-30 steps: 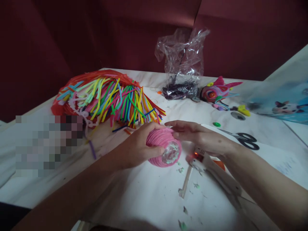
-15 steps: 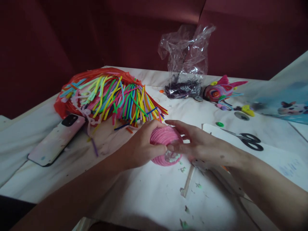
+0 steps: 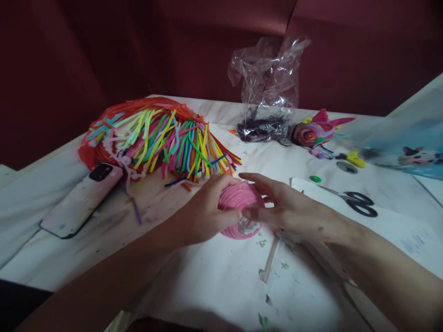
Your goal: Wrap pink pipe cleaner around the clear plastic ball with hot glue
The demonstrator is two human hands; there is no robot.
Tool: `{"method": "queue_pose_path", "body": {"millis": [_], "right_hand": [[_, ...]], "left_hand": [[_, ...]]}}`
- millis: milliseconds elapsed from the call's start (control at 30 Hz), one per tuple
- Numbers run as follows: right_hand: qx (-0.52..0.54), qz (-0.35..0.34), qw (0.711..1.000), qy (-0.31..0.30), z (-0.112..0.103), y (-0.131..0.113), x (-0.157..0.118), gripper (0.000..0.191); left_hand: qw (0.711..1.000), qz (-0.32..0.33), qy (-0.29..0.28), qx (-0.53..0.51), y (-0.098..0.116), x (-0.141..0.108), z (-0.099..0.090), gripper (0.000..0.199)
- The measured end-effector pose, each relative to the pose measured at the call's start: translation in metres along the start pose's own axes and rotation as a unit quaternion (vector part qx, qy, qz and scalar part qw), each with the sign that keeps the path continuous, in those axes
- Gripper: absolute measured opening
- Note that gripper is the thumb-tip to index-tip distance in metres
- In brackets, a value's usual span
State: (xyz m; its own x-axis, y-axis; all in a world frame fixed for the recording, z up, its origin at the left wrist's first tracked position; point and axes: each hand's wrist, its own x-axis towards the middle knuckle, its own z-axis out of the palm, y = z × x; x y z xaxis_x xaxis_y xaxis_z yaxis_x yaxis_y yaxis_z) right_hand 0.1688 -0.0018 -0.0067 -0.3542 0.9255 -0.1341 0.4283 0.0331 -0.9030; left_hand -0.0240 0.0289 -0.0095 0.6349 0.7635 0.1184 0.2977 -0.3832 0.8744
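Note:
A round pink ball (image 3: pixel 238 198) with ridged, wound strands sits between my two hands near the middle of the view. A shiny, clear patch shows on its lower right side. My left hand (image 3: pixel 207 210) wraps round the ball's left side, thumb across the front. From the right, my right hand (image 3: pixel 273 203) grips the ball, its thumb pressed beside the clear patch and its fingers behind the top. The fingertips at the back are partly hidden.
Colourful fuzzy stems (image 3: pixel 173 143) spill from a red bag (image 3: pixel 86 152). A phone (image 3: pixel 81 200) lies at left. Black scissors (image 3: pixel 360 203) rest on white paper (image 3: pixel 391 226). Behind are a clear plastic bag (image 3: pixel 270 92) and a pink craft figure (image 3: pixel 314 131). A thin stick (image 3: pixel 270 260) lies in front.
The ball and my left hand have shifted very slightly to the right. My right hand keeps almost the same grip.

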Motion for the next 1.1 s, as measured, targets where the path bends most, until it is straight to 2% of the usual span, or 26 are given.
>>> {"method": "queue_pose_path", "body": {"millis": [233, 367, 467, 667, 767, 867, 1100], "right_hand": [[0.059, -0.017, 0.998, -0.017, -0.001, -0.008, -0.004, 0.067], [0.087, -0.031, 0.996, -0.009, -0.001, -0.001, -0.013, 0.077], [0.045, -0.028, 0.998, 0.027, 0.003, 0.01, -0.02, 0.087], [-0.074, -0.042, 0.994, 0.069, 0.014, 0.019, -0.025, 0.093], [-0.122, -0.068, 0.987, 0.073, 0.014, 0.017, -0.022, 0.089], [-0.165, -0.103, 0.978, 0.071, 0.013, 0.015, -0.02, 0.086], [-0.243, -0.169, 0.952, 0.073, 0.011, 0.018, -0.023, 0.097]], "left_hand": [[1.0, -0.005, 0.003, 0.0, 0.0, 0.0, -0.002, 0.042], [0.998, -0.041, 0.04, -0.004, -0.007, 0.004, -0.004, 0.054], [0.996, -0.068, 0.061, 0.004, -0.01, 0.007, -0.004, 0.061], [0.994, -0.084, 0.064, 0.004, -0.003, 0.004, 0.005, 0.05], [0.994, -0.094, 0.061, -0.013, 0.0, 0.003, 0.007, 0.054], [0.995, -0.079, 0.06, 0.01, 0.001, 0.003, 0.005, 0.059], [0.996, -0.084, 0.036, 0.0, 0.002, 0.001, 0.005, 0.053]]}}
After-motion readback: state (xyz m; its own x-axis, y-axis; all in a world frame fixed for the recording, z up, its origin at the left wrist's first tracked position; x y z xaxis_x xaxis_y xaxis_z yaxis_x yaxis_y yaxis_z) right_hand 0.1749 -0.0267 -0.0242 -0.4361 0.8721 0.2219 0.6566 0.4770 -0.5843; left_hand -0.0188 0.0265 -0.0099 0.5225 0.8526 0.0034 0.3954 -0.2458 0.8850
